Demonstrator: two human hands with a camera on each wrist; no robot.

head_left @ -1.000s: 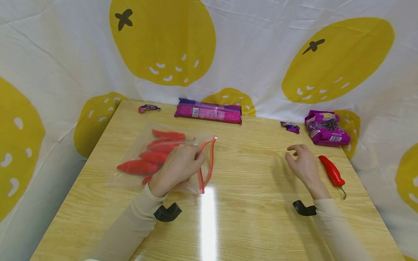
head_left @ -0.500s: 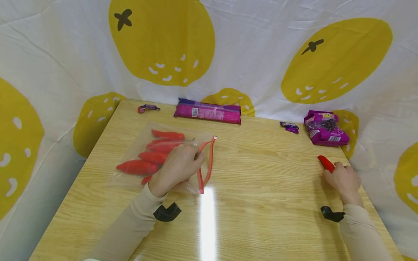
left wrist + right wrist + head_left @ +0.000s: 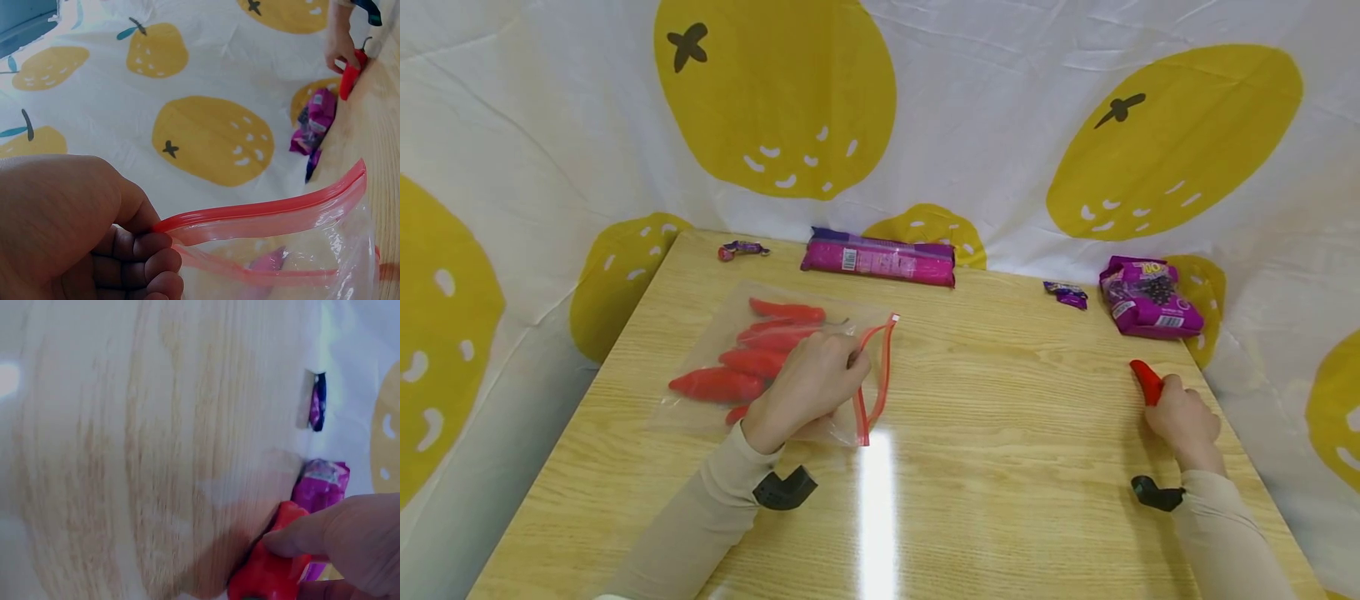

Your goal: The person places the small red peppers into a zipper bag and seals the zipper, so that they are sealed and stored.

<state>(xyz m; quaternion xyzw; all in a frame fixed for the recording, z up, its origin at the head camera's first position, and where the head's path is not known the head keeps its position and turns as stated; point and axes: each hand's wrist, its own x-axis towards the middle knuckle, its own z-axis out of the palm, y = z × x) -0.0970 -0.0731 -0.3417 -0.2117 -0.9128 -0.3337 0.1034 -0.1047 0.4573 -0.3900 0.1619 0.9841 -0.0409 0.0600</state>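
Note:
My left hand (image 3: 816, 379) pinches the red zip edge of a clear zip-lock bag (image 3: 700, 417), and the mouth of the bag gapes toward the right. Inside the bag lie several red chili peppers (image 3: 715, 385). The left wrist view shows the red zip strip (image 3: 262, 209) between thumb and fingers. Over at the table's right side, my right hand (image 3: 1183, 421) grips another red chili pepper (image 3: 1146, 382), its tip pointing to the back. The right wrist view has the thumb (image 3: 287, 542) pressed on that pepper's side; the palm side is hidden.
A long purple packet (image 3: 880, 258) lies along the back edge of the wooden table (image 3: 985, 500). Small wrapped candies (image 3: 1066, 294) sit at the back right, more candies (image 3: 743, 249) at the back left. A purple bag of sweets (image 3: 1150, 298) stands at the right rear corner, before a patterned curtain.
My right hand has moved right and toward me from over the table, and taken hold of the single chili pepper. The left hand and the bag have stayed put.

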